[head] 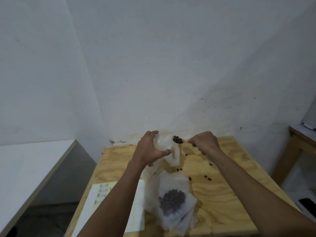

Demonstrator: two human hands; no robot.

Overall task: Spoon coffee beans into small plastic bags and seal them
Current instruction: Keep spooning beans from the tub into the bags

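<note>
1. Right now the left hand [150, 147] grips a small clear bag [171, 151] held up above the far part of the wooden table [222, 194], fingers curled round its upper edge and thumb pressed against its side.
2. Beside it, the right hand [204, 141] has its fingers curled tight on the handle of a spoon [178, 140], whose bowl, heaped with coffee beans [177, 139], sits right at the bag's mouth.
3. Whether any beans already lie inside this bag I cannot tell; its lower part looks pale and empty.
4. Nearer the person, a filled bag [172, 200] with a dark cluster of beans lies on a heap of other clear bags, so at least one portion seems done; whether it is sealed cannot be told.
5. Loose beans [207, 177] are scattered over the table.
6. Judging by this, the held bag needs filling and sealing, and the pile suggests more bags wait.
</note>
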